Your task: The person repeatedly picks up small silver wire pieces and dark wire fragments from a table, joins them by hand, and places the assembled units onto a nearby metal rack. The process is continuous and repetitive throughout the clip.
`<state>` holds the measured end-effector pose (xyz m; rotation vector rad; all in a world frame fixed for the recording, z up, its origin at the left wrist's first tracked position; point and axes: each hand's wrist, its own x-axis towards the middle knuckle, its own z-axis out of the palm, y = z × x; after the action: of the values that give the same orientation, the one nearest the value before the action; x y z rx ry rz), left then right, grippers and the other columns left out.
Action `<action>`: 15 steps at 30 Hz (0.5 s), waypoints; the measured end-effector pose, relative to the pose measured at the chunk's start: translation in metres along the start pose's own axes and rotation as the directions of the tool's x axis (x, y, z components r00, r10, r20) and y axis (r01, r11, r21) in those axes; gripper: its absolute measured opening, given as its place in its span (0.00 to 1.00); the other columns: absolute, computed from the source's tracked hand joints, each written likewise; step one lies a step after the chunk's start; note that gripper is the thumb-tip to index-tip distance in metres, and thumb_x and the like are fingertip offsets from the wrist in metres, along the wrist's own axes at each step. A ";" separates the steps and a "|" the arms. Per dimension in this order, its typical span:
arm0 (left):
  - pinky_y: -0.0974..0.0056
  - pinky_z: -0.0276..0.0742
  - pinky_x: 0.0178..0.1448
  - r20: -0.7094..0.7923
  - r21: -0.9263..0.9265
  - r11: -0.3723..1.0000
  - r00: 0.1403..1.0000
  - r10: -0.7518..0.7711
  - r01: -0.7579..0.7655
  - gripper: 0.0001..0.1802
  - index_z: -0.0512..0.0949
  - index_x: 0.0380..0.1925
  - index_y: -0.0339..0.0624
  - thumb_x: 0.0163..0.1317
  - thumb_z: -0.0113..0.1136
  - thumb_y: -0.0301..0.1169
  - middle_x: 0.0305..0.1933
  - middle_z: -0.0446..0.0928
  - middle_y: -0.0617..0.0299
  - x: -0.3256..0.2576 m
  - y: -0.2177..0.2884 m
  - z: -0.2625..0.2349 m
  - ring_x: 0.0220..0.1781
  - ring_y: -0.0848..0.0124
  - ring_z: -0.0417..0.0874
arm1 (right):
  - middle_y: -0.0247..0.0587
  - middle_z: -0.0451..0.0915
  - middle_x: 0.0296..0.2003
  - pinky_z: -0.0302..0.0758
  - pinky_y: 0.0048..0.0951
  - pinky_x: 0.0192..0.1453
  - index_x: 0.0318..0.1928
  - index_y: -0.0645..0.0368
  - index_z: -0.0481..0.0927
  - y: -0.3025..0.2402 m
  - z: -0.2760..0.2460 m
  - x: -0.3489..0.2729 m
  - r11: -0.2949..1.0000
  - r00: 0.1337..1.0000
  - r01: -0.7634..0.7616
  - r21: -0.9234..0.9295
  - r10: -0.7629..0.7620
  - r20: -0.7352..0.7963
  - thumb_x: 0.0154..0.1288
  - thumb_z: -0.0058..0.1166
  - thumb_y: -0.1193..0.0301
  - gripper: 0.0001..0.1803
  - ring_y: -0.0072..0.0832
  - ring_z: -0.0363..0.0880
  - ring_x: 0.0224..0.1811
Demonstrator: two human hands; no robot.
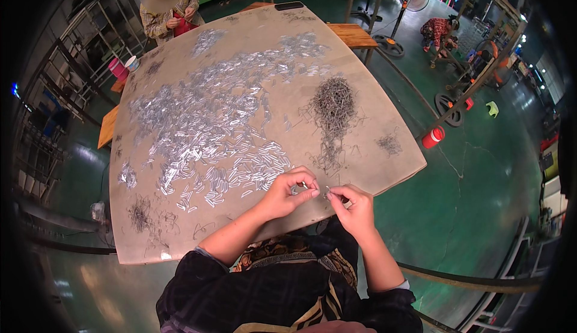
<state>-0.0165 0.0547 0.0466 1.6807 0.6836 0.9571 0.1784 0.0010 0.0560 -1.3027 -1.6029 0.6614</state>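
My left hand (290, 195) is above the near edge of the table, its thumb and forefinger bent toward each other in a pinch; whatever is between them is too small to make out. Close beside it, my right hand (354, 207) pinches a small thin bit of metal wire (327, 191) at its fingertips. Left of and beyond my hands, many shiny silver elongated metal pieces (222, 126) lie spread over the brown tabletop (282, 102). A dark heap of thin bent wire pieces (335, 99) sits ahead of my right hand, with loose ones trailing toward me.
Smaller dark wire clusters (389, 144) lie at the right and near left (141, 213). A phone (289, 6) rests on the far edge. Across the table a person (168, 9) holds something red. A red container (433, 136) stands off the right edge; another person crouches farther back.
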 end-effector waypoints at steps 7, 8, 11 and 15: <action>0.67 0.70 0.48 -0.091 0.023 1.000 0.996 0.024 -0.022 0.03 0.79 0.33 0.38 0.59 0.63 0.22 0.37 0.76 0.62 -0.011 0.003 0.002 0.41 0.71 0.76 | 0.43 0.81 0.27 0.76 0.33 0.33 0.34 0.62 0.83 -0.010 0.011 0.005 0.995 0.996 0.069 -0.065 -0.066 0.053 0.56 0.61 0.78 0.04 0.38 0.80 0.27; 0.67 0.70 0.48 -0.098 0.030 0.999 0.994 0.039 -0.037 0.03 0.79 0.33 0.38 0.59 0.63 0.22 0.37 0.76 0.61 -0.012 0.003 0.001 0.41 0.70 0.76 | 0.43 0.81 0.27 0.76 0.34 0.34 0.34 0.62 0.83 -0.012 0.012 0.006 0.993 0.996 0.078 -0.087 -0.074 0.056 0.56 0.61 0.78 0.04 0.40 0.80 0.28; 0.66 0.70 0.49 -0.101 0.090 0.993 0.991 0.089 -0.080 0.04 0.78 0.34 0.37 0.59 0.62 0.21 0.37 0.75 0.60 -0.016 0.001 -0.002 0.42 0.69 0.76 | 0.43 0.80 0.28 0.75 0.37 0.35 0.34 0.61 0.82 -0.012 0.016 0.005 0.988 0.994 0.097 -0.116 -0.090 0.065 0.56 0.61 0.78 0.04 0.42 0.79 0.29; 0.66 0.70 0.49 -0.118 0.119 0.986 0.985 0.129 -0.115 0.04 0.76 0.34 0.37 0.60 0.61 0.21 0.37 0.75 0.60 -0.019 0.000 -0.002 0.42 0.68 0.75 | 0.44 0.80 0.27 0.75 0.38 0.35 0.34 0.60 0.82 -0.013 0.019 0.006 0.981 0.991 0.123 -0.149 -0.114 0.068 0.56 0.60 0.78 0.04 0.43 0.79 0.30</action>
<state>-0.0276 0.0405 0.0422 1.7884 0.7357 1.1374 0.1555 0.0054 0.0610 -1.2957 -1.7939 0.5162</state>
